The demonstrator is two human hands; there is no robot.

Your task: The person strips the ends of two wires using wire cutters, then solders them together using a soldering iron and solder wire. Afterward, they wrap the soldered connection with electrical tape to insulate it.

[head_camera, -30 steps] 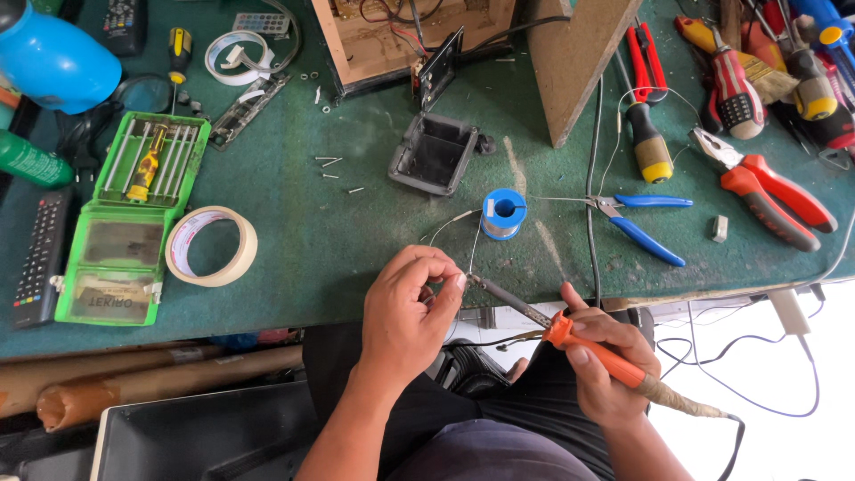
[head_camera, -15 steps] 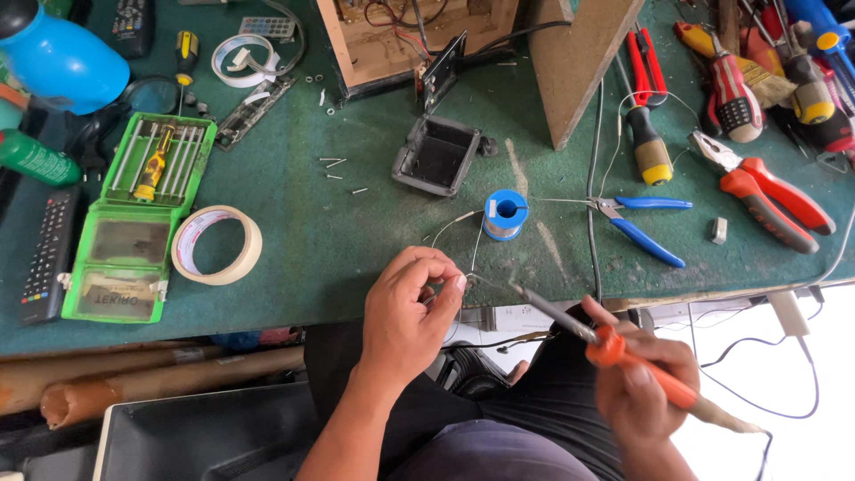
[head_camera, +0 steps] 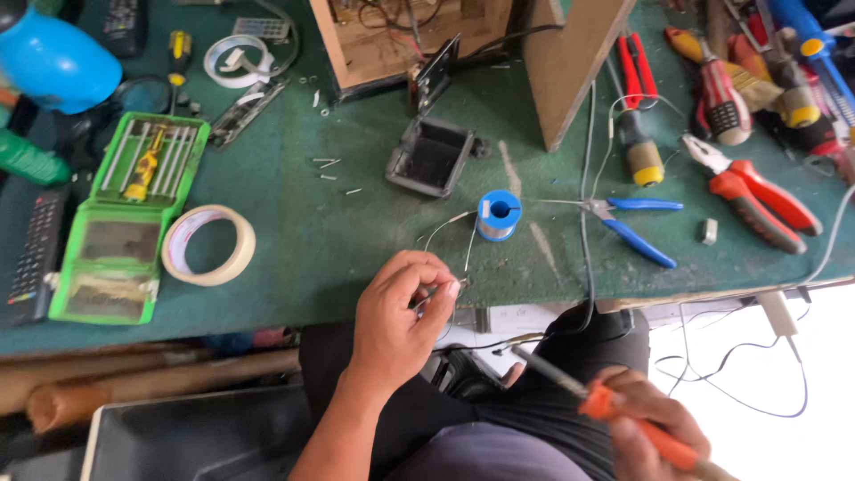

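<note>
— Hands first: what is each one doing?
— Left hand (head_camera: 399, 307) pinches a thin solder wire (head_camera: 463, 240) at the bench (head_camera: 356, 223) edge; right hand (head_camera: 655, 432) is wrapped around an orange-handled soldering iron (head_camera: 588, 396) over the lap.
— And the wire's source?
— A blue solder spool (head_camera: 497, 215), just beyond, beside blue pliers (head_camera: 634, 224).

Head camera, steeply down, seemingly close.
</note>
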